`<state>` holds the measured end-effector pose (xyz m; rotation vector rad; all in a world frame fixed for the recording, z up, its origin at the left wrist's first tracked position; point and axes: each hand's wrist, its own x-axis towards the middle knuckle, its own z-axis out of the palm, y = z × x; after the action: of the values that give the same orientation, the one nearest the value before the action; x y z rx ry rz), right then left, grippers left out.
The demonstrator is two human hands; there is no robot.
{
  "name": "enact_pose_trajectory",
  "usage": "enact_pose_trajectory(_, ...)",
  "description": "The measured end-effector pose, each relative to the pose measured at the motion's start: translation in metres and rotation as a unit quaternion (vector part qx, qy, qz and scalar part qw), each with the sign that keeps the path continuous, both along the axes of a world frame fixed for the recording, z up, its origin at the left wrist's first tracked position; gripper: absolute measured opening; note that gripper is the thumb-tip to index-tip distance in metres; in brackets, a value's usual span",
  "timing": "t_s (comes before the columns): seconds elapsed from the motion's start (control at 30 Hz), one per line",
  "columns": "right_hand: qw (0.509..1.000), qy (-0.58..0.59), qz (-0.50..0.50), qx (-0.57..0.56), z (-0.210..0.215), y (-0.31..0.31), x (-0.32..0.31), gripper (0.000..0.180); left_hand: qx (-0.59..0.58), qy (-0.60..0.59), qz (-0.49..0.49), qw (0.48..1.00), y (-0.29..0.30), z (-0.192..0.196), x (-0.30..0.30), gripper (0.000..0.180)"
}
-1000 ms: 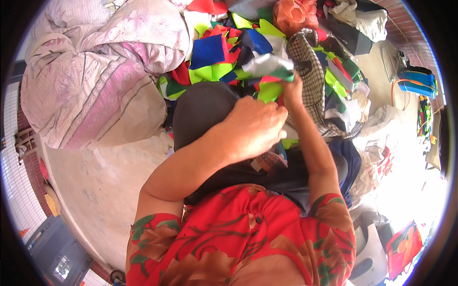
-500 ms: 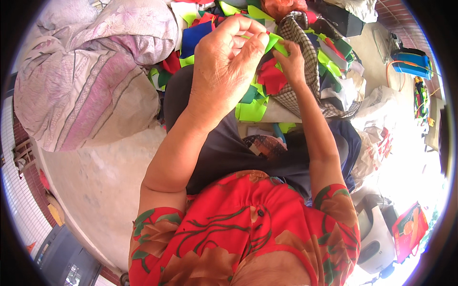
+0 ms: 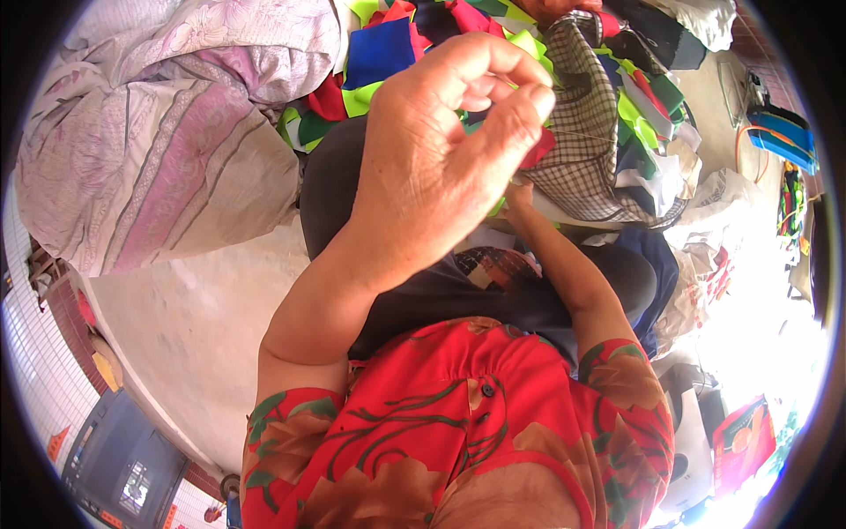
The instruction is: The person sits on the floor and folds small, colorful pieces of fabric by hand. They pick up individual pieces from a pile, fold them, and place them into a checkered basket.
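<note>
My left hand [image 3: 441, 150] is raised close to the camera, thumb and fingertips pinched together. A thin thread [image 3: 586, 135] appears to run from the pinch across a checked cloth [image 3: 590, 132]. My right hand [image 3: 518, 196] is almost wholly hidden behind the left. Only its wrist and forearm show, reaching up into red and green fabric scraps [image 3: 539, 150] that it grips. A dark garment [image 3: 458, 282] lies over my lap below both hands.
A heap of bright cloth scraps [image 3: 379, 53] lies ahead. A big pink-and-white striped bundle [image 3: 159, 150] sits at the left on a pale floor [image 3: 194, 335]. A blue box [image 3: 780, 137] and bags are at the right, a dark crate [image 3: 123, 467] at lower left.
My left hand has risen from the scraps toward the camera and now fills the middle of the view, hiding my right hand, which stays at the scraps.
</note>
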<state>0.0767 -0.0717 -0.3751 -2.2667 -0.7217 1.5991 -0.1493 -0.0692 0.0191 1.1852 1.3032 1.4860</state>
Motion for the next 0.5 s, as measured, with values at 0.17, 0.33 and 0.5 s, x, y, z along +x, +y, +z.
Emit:
enact_pose_trajectory(0.17,0.999,-0.034,-0.038,-0.01,-0.018,-0.002,-0.004,0.071,0.019,-0.002,-0.005,1.0,0.001,-0.001,0.001,0.009)
enact_pose_trajectory(0.33,0.989,-0.147,-0.028,-0.007,-0.03,-0.002,-0.015,0.073,0.021,0.029,-0.015,0.999,0.002,0.003,-0.002,0.01)
enact_pose_trajectory(0.5,0.994,-0.063,-0.085,0.021,0.002,0.007,-0.045,0.069,0.004,0.029,-0.022,0.999,0.001,0.002,-0.005,0.009)
